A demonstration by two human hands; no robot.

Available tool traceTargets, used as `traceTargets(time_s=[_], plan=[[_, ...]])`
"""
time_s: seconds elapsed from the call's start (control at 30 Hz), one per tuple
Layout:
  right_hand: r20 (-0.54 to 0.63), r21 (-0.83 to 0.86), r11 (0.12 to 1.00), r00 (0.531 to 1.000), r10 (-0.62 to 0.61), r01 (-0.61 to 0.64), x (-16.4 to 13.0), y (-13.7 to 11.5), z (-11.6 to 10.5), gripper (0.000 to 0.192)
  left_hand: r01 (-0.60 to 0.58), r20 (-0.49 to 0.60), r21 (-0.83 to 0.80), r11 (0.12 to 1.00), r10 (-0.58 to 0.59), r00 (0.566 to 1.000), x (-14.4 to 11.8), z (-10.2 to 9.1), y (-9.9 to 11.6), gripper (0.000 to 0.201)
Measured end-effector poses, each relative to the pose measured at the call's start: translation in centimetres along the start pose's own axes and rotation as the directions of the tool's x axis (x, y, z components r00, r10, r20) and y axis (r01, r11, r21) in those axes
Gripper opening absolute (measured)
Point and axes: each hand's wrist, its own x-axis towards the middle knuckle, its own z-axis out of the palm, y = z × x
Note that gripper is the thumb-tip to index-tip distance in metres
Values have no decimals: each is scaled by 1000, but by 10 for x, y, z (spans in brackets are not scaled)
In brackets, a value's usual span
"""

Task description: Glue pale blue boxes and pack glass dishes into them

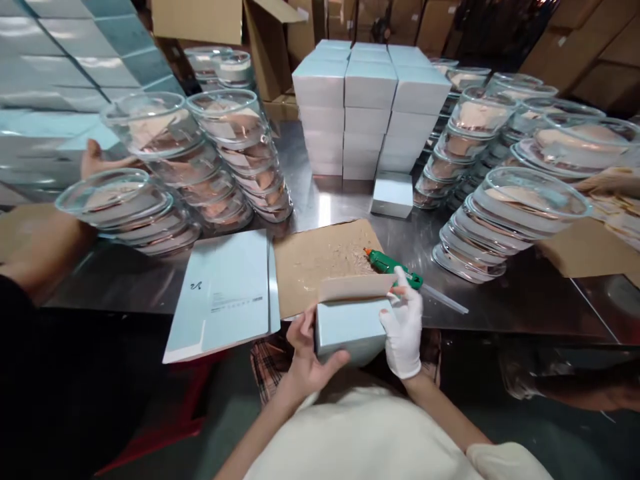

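Between my two hands, at the table's front edge, is a light blue cardboard box (354,323) with a flap raised along its far side. My bare left hand (310,357) grips its left end, thumb along the near face. On the right end, my right hand (403,330), in a white glove with some fingertips bare, holds the box too. Just beyond that hand lies a green glue gun (393,264) with an orange tip, on a brown cardboard sheet (315,263) marked with glue bits. Flat light blue box blanks (225,293) lie to the left.
Stacked glass bowls (235,147) stand left, and more bowl stacks (500,213) stand right. Finished-looking boxes (370,107) are piled at the back, with one small box (393,195) in front. A glue stick (445,299) lies right. Co-workers' hands (97,160) show at both sides.
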Motion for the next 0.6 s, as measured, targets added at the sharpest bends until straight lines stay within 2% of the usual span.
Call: traceTargets(time_s=[0.07, 0.1, 0.13, 0.17, 0.2, 0.23, 0.27, 0.3, 0.33, 0.37, 0.47, 0.53, 0.6], plan=[[-9, 14, 999, 999, 40, -40, 7, -1, -12, 50, -84, 94, 58, 995, 78, 993, 7, -10, 1, 44], [-2, -60, 995, 996, 84, -84, 12, -1, -20, 46, -86, 107, 104, 991, 74, 991, 10, -16, 1, 36], [6, -202, 969, 989, 148, -144, 18, -1, -29, 41, -63, 84, 154, 986, 50, 995, 13, -24, 0, 30], [1, -387, 896, 972, 237, -218, 24, -2, -38, 40, -20, 32, 195, 981, 14, 999, 15, -31, -2, 28], [-24, -575, 764, 940, 340, -291, 32, -2, -45, 42, 34, -32, 216, 976, -28, 999, 18, -37, -4, 28], [-68, -728, 593, 897, 436, -344, 39, -3, -49, 45, 91, -78, 220, 971, -75, 994, 20, -41, -5, 29], [-116, -823, 431, 851, 512, -371, 46, -2, -51, 46, 138, -102, 209, 968, -119, 988, 22, -43, -6, 31], [-159, -860, 327, 814, 558, -392, 52, -1, -51, 47, 174, -107, 193, 966, -156, 982, 25, -44, -7, 32], [-187, -846, 313, 791, 582, -431, 57, 1, -50, 47, 198, -105, 174, 965, -181, 978, 27, -43, -7, 33], [-205, -791, 369, 779, 592, -488, 61, 4, -48, 46, 212, -103, 154, 965, -198, 975, 29, -40, -6, 34], [-210, -476, 608, 753, 624, -636, 66, 14, -48, 30, 225, -107, 109, 968, -213, 971, 33, -31, -3, 31], [-184, -343, 666, 743, 644, -662, 64, 16, -51, 25, 239, -112, 86, 967, -229, 967, 36, -25, -1, 30], [-177, -249, 724, 765, 619, -643, 61, 10, -53, 30, 267, -115, 69, 961, -258, 959, 39, -18, 1, 30]])
